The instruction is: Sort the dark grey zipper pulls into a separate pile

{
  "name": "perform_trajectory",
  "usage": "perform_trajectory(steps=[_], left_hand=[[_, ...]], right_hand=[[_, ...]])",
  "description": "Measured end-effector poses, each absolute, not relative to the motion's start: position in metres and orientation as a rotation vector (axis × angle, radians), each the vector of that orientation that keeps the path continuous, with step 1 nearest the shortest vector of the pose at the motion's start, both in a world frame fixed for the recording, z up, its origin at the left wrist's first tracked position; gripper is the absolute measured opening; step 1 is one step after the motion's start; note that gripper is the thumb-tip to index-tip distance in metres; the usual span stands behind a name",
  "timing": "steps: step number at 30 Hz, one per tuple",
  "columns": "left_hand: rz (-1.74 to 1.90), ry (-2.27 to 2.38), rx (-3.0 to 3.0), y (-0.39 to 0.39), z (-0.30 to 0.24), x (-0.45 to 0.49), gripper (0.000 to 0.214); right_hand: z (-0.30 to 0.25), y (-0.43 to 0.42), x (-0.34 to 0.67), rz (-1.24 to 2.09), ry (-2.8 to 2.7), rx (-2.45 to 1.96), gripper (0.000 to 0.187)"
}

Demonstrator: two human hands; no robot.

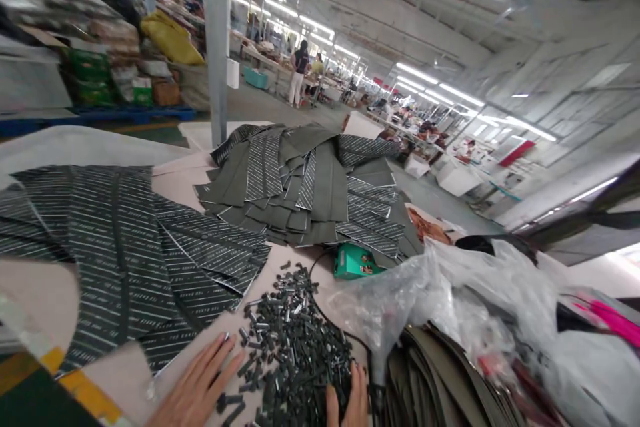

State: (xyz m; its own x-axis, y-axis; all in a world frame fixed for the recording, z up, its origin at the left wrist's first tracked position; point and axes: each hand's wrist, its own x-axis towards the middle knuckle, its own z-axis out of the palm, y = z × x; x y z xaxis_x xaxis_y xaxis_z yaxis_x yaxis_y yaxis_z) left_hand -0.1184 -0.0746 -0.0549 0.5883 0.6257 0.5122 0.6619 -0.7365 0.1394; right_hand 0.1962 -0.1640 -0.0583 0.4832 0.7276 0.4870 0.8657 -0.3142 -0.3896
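Observation:
A heap of small dark tabs with shiny metal ends (295, 340), which look like zipper pulls, lies on the pale table. My left hand (200, 383) rests at the heap's left edge, fingers stretched out over the tabletop. A tiny shiny bit shows at one of its fingertips; I cannot tell whether it is touched. At the right side of the heap, my right hand (350, 403) has its thumb and fingers apart, with the tabs between and around them. Its lower part is cut off by the frame's bottom edge.
Dark striped fabric panels (120, 260) lie on the left. Behind the heap are a large pile of panels (300, 180) and a green box (354, 261) with a cable. Clear plastic bags (450, 287) and stacked olive pieces (440, 380) crowd the right. A post (217, 47) rises beyond the table.

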Motion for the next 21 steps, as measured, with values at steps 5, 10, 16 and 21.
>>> perform_trajectory(steps=[5, 10, 16, 21], left_hand=[[-0.773, -1.122, -2.882, -0.073, -0.061, -0.103, 0.131], [-0.723, -1.244, -3.009, -0.075, -0.067, -0.090, 0.133], [-0.838, -1.149, -2.844, -0.070, -0.058, -0.098, 0.115], [-0.812, -1.071, -2.760, -0.064, -0.046, -0.101, 0.109]], right_hand=[[-0.074, -0.160, 0.190, -0.270, -1.263, -2.075, 0.060], [-0.073, -0.157, 0.185, -0.192, -1.311, -2.066, 0.061], [-0.054, -0.147, 0.204, -0.217, -1.331, -2.103, 0.066], [-0.050, -0.134, 0.209, -0.208, -1.369, -2.136, 0.062]])
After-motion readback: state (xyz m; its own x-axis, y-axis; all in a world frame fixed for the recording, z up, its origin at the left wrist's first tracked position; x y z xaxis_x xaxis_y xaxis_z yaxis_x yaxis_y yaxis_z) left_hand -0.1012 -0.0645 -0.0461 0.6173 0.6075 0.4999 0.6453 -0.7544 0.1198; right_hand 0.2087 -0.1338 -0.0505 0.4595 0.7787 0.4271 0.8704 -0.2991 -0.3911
